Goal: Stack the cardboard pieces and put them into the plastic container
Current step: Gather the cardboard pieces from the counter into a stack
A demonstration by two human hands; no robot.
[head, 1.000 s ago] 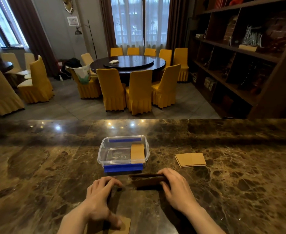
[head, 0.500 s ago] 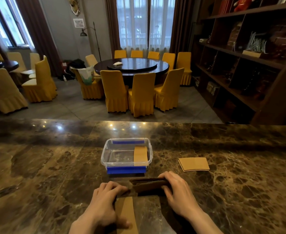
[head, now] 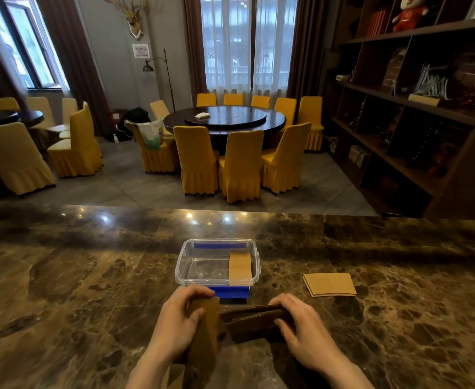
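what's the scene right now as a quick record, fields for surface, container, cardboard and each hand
surface: dark marble counter
container: clear plastic container, open, blue strips on near and far sides
cardboard inside: one piece leaning at the right end
loose cardboard: small flat stack on the counter, right of the container
left hand: holds a cardboard piece tilted up off the counter
right hand: grips the right end of a dark cardboard stack just in front of the container

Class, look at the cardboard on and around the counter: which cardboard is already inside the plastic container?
The upright cardboard piece leaning inside the clear plastic container; the others are outside it.
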